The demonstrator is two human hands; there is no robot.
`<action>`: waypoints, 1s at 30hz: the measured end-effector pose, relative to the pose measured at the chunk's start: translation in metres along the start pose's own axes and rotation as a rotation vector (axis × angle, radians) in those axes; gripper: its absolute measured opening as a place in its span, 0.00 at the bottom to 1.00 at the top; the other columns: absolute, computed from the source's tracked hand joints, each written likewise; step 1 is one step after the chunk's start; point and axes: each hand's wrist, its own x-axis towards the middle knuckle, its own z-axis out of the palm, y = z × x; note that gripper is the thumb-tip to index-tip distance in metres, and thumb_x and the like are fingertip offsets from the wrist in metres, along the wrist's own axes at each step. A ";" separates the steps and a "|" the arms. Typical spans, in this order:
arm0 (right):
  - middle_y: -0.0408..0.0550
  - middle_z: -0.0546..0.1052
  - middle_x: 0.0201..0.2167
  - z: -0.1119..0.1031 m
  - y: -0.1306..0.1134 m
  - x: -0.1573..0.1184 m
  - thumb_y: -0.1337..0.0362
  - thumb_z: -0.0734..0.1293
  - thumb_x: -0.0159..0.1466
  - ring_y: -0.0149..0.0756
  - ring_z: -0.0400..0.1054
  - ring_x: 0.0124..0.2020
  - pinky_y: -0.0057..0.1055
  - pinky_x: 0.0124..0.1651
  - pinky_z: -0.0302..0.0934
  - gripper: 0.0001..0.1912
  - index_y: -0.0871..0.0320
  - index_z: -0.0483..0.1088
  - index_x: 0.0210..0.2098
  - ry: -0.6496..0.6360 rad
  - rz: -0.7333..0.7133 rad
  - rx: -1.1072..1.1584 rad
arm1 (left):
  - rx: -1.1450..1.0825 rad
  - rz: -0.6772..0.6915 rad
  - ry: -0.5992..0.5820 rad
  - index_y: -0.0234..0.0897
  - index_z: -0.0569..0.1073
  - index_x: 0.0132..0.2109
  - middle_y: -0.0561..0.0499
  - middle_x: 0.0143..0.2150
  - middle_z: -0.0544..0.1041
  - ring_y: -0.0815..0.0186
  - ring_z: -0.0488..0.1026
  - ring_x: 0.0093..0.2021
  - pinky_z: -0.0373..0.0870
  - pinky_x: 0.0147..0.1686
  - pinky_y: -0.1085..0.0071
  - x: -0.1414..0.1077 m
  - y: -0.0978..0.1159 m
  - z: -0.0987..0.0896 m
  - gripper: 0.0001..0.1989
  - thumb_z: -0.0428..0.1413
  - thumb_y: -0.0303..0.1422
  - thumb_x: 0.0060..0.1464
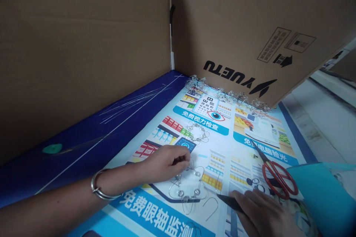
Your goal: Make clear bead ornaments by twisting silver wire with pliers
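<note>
My left hand (pixel 174 161), a silver bracelet on its wrist, has its fingers curled in a pinch at the upper edge of a beaded wire ring (pixel 197 192). This ring has clear round beads and thin looping wire, and lies on the printed sheet. My right hand (pixel 263 213) is closed around a tool with a dark pointed blade (pixel 229 203); the rest of the tool is hidden in the hand. The blade points left towards the ring. Just beyond this hand lie red-handled scissors (pixel 279 178). A second beaded ring (pixel 198 133) sits past my left hand.
Cardboard walls (pixel 83 44) enclose the back and left. Several beaded wire pieces (pixel 228 95) line the back wall's foot. Loose clear strands (pixel 133 100) and a green piece (pixel 52 149) lie on the blue surface (pixel 91 133). A turquoise object (pixel 319 185) stands at right.
</note>
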 end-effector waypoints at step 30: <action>0.45 0.68 0.20 0.011 -0.033 0.000 0.73 0.59 0.59 0.35 0.61 0.23 0.36 0.29 0.50 0.15 0.65 0.68 0.45 0.239 -0.243 -0.161 | -0.543 -0.362 0.004 0.33 0.68 0.29 0.56 0.17 0.63 0.73 0.61 0.18 0.57 0.20 0.78 -0.044 0.094 0.046 0.14 0.49 0.38 0.56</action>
